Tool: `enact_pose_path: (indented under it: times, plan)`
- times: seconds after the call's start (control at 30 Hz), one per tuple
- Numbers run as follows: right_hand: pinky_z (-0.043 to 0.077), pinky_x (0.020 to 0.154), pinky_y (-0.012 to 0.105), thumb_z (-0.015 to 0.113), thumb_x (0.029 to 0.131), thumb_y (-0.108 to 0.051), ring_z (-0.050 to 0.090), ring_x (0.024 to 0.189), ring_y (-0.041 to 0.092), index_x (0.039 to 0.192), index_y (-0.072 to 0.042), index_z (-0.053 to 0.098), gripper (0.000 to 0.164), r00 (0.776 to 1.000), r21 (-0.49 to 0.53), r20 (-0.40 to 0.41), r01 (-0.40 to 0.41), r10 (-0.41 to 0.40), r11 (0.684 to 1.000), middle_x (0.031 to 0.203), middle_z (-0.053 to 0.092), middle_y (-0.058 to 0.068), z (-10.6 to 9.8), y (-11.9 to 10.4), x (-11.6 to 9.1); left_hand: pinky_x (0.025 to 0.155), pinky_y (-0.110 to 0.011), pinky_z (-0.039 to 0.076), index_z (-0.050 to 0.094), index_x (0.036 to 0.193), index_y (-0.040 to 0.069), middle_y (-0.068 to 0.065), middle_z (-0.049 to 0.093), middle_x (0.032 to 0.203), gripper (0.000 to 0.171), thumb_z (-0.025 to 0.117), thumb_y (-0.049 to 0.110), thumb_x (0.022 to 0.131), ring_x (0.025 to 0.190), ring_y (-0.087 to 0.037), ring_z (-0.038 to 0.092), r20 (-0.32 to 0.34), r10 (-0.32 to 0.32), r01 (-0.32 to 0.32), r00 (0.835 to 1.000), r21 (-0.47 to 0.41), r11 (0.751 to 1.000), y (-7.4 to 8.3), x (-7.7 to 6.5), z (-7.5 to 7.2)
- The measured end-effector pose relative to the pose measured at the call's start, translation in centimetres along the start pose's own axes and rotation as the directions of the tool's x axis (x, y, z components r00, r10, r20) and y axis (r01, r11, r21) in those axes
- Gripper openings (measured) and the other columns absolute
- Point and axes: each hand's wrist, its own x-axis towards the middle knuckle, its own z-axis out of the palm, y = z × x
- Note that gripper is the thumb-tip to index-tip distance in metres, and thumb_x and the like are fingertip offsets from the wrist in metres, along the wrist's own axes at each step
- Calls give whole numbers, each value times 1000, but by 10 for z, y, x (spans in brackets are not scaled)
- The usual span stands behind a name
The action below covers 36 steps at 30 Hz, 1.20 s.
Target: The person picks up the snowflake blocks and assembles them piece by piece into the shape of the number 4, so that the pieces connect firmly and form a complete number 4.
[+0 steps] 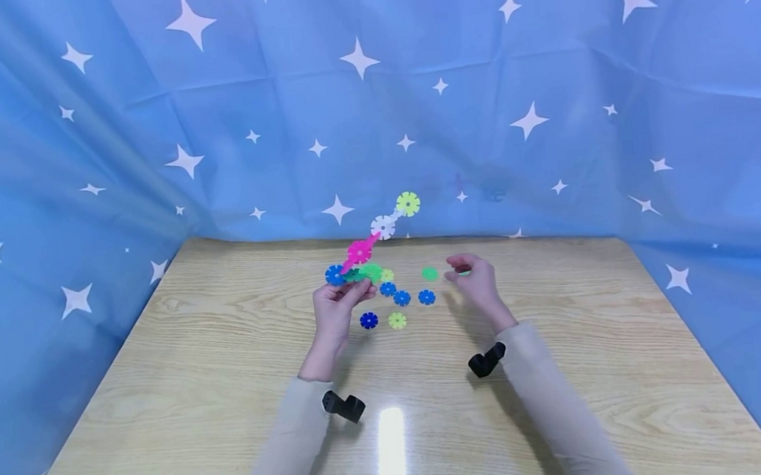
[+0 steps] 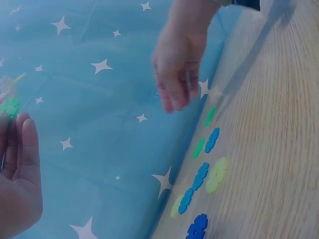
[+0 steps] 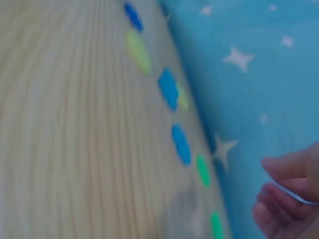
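Head view: left grip on disc chain, right grip bare and near the green discs

Left to right. Left hand [image 1: 336,312]: grip closed, thumb and fingers pinching the low end of a chain of notched, round, plastic-looking discs [image 1: 359,252], held above the wood-grain table [image 1: 219,399].

Chain, discs I can count: 1 blue [image 1: 334,275], 1 face-on pink, 1 bright green [image 1: 371,272] by the fingertips, 1 face-on white [image 1: 383,227], 1 yellow-green [image 1: 408,204] at the top. More sit edge-on between; can't count those cleanly.

Loose on table, 8 visible: 1 dark blue notched disc [image 1: 369,320], 2 yellow-green notched discs [image 1: 397,320], 3 mid-blue notched discs [image 1: 427,296] (left two touching or almost), 2 flat green discs [image 3: 216,225], the rightmost partly behind the right hand in head view.

Right hand [image 1: 474,282]: above the table, fingers bent, thumb and fingertips apart; no disc seen in the grip.

Key relation, my read: chain's long axis runs from the left grip up and to the right, free end high, low end nearest the loose discs. Those lie between the hands: right of the left grip, below and mostly left of the right. Right hand is nearer both greens; left hand is nearer the dark blue.
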Motion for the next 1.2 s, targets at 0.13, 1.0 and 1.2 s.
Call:
enact_pose_path:
  times: [0.13,1.0,1.2]
  plan:
    - [49,89,43,65,86,-3,52,107,36,120,8,57,37,996,-108,66,-60,68,992,121,57,25,-4,10,8,72,-29,59,72,83,16,-2,71,75,28,61,-9,85,68,-11,68,0,3,-3,1000,-6,1000,0,0,0]
    - [49,69,37,68,81,-8,53,82,29,99,6,53,26,967,-415,200,-64,160,908,98,57,20,-10,18,27,73,-29,59,72,84,19,2,71,75,29,61,-8,86,69,-9,68,6,37,-37,999,32,999,7,-1,-2]
    - [48,64,31,68,81,-3,53,80,26,101,8,59,24,988,-189,112,-88,110,978,92,57,18,-6,22,15,73,-30,59,72,83,19,2,71,74,28,61,-7,86,69,-9,68,10,37,-38,999,38,999,6,0,-3]
